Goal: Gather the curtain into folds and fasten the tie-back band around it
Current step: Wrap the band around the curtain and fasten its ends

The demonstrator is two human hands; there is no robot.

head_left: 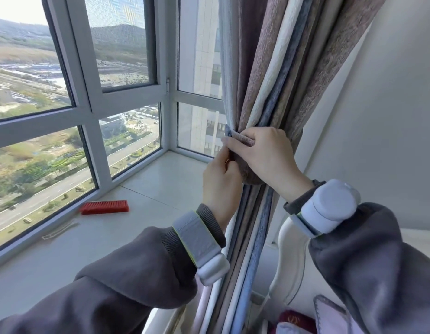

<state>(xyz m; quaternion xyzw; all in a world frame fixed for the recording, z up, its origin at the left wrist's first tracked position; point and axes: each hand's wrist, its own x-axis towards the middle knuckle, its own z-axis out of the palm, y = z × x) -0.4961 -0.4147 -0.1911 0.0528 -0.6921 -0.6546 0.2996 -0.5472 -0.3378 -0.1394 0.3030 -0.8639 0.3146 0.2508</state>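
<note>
A striped curtain (276,68) in mauve, cream and grey-blue hangs bunched into folds beside the window. A mauve and grey tie-back band (238,136) wraps the bundle at its narrowest point. My right hand (264,155) lies over the front of the bundle with its fingers closed on the band. My left hand (220,182) reaches up from below and pinches the band's end at the left side of the bundle. Below the hands the folds (252,225) hang straight down. The back of the band is hidden.
A white tiled window sill (141,189) runs along the corner window (107,92). A red brush (104,207) lies on the sill to the left. A white wall (377,116) stands right of the curtain. A white chair back (291,256) and cushions sit at lower right.
</note>
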